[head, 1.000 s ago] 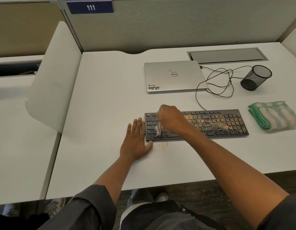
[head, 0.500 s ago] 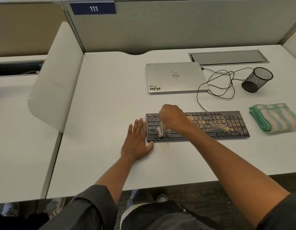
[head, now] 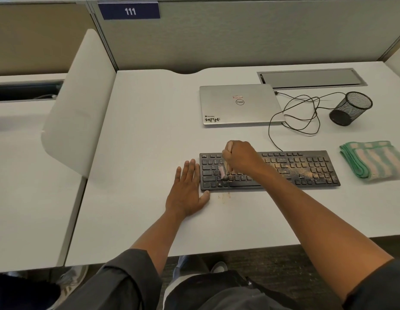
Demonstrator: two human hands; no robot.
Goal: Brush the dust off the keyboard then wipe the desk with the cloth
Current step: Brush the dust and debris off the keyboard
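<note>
Since a moment ago the right hand (head: 239,156) has barely shifted over the left part of the black keyboard (head: 306,168), fingers curled around a small brush (head: 222,171) whose pale end touches the keys. Tan dust speckles the keys on the right and the desk (head: 149,130) just before the keyboard. Flat and spread, the left hand (head: 186,195) lies against the keyboard's left end; the folded green-striped cloth (head: 373,161) lies right of it.

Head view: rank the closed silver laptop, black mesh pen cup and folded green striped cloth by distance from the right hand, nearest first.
Measured from the right hand, which grips a brush over the left part of the black keyboard:
1. Closed silver laptop, just behind the hand.
2. Black mesh pen cup, back right, lying tipped.
3. Folded green striped cloth, far right, past the keyboard's end.
</note>
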